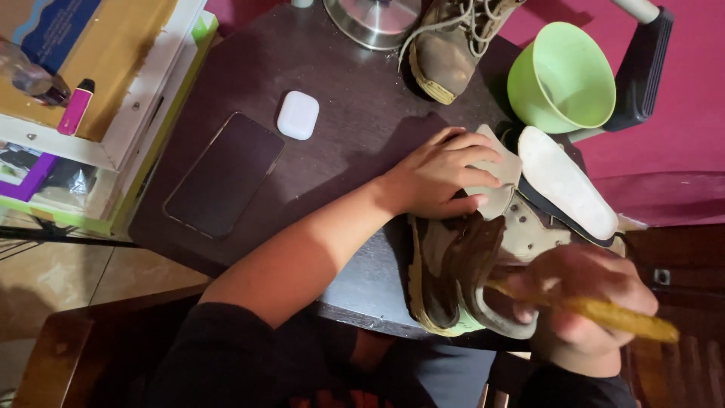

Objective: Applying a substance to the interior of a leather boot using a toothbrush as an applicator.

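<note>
Left hand (442, 177), centre of frame, pressed flat on the tongue of a worn tan boot (461, 279), fingers (476, 162) spread, gripping nothing. Boot lies at the lower right edge of the dark surface (340, 128). Right hand (585, 302), lower right, blurred, fingers curled tight around a yellow brush (604, 311) touching the boot. White insole (566, 181) just above; green bowl (563, 75) upper right.

The dark flat phone (223, 174) lies left of the small white rounded case (297, 115), on the dark round wooden table (355, 91).
</note>
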